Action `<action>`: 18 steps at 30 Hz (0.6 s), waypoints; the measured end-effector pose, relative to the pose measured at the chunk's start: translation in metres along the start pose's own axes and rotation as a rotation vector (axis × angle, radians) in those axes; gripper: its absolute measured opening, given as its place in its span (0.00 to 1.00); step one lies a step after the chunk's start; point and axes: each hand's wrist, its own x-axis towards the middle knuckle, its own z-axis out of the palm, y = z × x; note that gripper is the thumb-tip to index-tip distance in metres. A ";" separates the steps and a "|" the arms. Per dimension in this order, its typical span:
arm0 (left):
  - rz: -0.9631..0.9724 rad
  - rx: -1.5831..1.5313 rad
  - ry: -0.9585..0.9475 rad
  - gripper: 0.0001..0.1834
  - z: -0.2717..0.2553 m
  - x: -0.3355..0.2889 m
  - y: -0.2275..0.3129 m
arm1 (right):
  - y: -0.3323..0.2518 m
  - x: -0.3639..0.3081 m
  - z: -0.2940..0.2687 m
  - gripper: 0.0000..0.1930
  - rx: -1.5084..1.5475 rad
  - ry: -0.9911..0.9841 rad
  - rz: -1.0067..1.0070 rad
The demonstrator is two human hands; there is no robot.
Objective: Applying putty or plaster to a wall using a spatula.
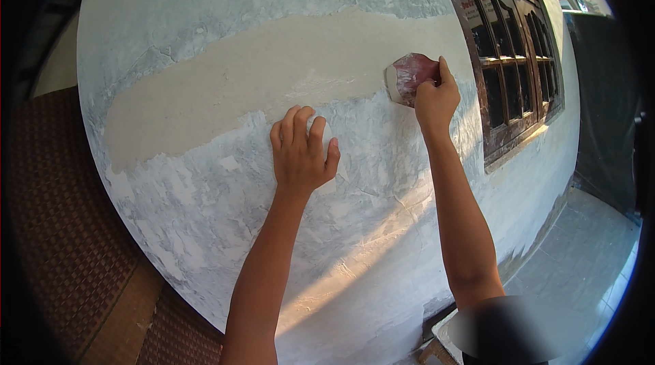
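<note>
Scraper (416, 73): clamped in right hand (437, 104).
Left hand (299, 155): curled, grip unclear.
Wall (372, 167): coat (239, 71) apparently being smoothed; next stroke needs flat, even pressure.

Bare fingers (300, 126), blk R sleeve (488, 331)

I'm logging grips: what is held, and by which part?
Right hand: reddish scraper, by its narrow end. Left hand: over something pale, hold unclear.

From my end I see a rough, matt wall (382, 153), smeared scraper (413, 73), worn wooden window frame (477, 58), glossy panes (492, 95).
</note>
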 end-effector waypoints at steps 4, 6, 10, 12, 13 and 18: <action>-0.011 -0.003 0.002 0.19 -0.002 -0.002 -0.004 | -0.037 -0.024 0.011 0.29 0.094 -0.203 -0.128; -0.012 -0.011 0.016 0.19 -0.002 -0.003 -0.004 | -0.035 -0.023 0.012 0.29 0.103 -0.271 -0.100; -0.011 -0.015 0.015 0.19 0.001 -0.001 -0.001 | 0.003 0.012 0.005 0.30 0.016 -0.094 -0.041; -0.003 -0.008 0.000 0.19 0.001 0.000 0.000 | 0.003 0.020 -0.006 0.30 0.036 -0.042 0.010; -0.004 -0.004 0.000 0.19 -0.001 0.000 -0.001 | -0.003 0.017 -0.006 0.30 0.040 -0.044 0.010; -0.006 0.000 0.009 0.19 -0.001 -0.002 -0.003 | -0.032 -0.018 0.014 0.29 0.114 -0.270 -0.122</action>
